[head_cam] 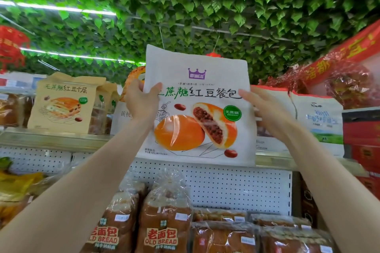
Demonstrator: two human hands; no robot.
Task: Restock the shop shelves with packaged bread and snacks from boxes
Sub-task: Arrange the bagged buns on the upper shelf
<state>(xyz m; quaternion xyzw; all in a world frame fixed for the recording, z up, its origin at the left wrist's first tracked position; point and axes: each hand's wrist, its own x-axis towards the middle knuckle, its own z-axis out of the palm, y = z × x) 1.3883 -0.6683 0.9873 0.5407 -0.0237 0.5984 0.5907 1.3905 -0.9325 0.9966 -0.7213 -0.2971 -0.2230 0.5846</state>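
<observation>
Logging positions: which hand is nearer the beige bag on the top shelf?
Left. Left hand grips the white bag right of the beige bag; right hand is farther right.

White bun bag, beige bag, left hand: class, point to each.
white bun bag (199, 107), head view, printed front
beige bag (63, 104), head view, front panel
left hand (141, 101), head view, back of hand

A white red-bean bun bag (197, 109) is being held upright, its printed face turned toward the camera, in front of the top shelf (51, 139), with its lower edge hanging just below the shelf lip. It is showing a purple crown logo, green and black lettering, and orange buns, one cut open on dark filling. The left hand (141, 100) is pinching its left edge, and the right hand (265, 109) is lying flat along its right edge.
</observation>
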